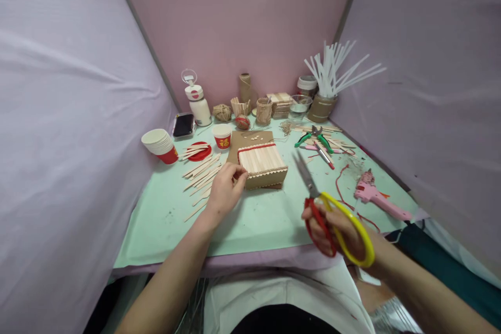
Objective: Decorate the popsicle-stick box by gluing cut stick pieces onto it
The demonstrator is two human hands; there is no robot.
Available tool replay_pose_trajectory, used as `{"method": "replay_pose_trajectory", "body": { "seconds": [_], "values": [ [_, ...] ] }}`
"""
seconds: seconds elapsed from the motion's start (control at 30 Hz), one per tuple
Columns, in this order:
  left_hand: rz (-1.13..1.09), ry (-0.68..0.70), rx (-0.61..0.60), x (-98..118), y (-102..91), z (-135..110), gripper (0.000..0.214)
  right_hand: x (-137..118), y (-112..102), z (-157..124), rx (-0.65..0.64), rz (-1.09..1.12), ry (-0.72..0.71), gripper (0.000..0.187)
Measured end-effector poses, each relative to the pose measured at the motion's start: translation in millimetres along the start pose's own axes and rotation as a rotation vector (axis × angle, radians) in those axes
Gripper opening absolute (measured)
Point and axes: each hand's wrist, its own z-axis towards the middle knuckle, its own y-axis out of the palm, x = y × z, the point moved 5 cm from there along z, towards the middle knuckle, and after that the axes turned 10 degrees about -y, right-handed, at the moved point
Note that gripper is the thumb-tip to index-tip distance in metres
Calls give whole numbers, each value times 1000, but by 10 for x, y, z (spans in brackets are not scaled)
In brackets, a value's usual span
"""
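My right hand (336, 232) grips scissors (321, 203) with one red and one yellow handle; the blades point up and away over the green table (254, 219). My left hand (225, 188) rests with curled fingers against the front left corner of a cardboard box (260, 164) faced with wooden sticks and edged with red cord. Whether the fingers pinch anything is unclear. Loose wooden sticks (201, 172) lie just left of that hand.
A pink glue gun (378, 198) and red cord scraps lie at right. Green pliers (315, 136), pens, paper cups (158, 143), a red lid, a phone, a bottle, twine and a jar of white straws (326, 88) fill the back. Fabric walls enclose three sides.
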Motion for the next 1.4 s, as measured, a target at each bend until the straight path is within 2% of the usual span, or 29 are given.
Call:
{"method": "replay_pose_trajectory", "body": {
  "seconds": [0.07, 0.13, 0.27, 0.5, 0.97, 1.4],
  "values": [
    [5, -4, 1, 7, -8, 0, 7, 149, 327, -44, -120, 245, 95, 46],
    [9, 5, 4, 21, -15, 1, 9, 237, 562, -55, -160, 359, 183, 43],
    [29, 34, 0, 52, -13, 4, 11, 263, 764, 11, -153, 412, 248, 47],
    [72, 61, 7, 106, -15, -6, 9, 361, 801, 167, -164, 470, 309, 53],
    [67, 91, 0, 142, -23, -41, 11, 413, 931, 429, -191, 556, 257, 53],
    [42, 139, 34, 148, -23, -50, 12, 437, 962, 476, -253, 698, 270, 56]
  ]
}}
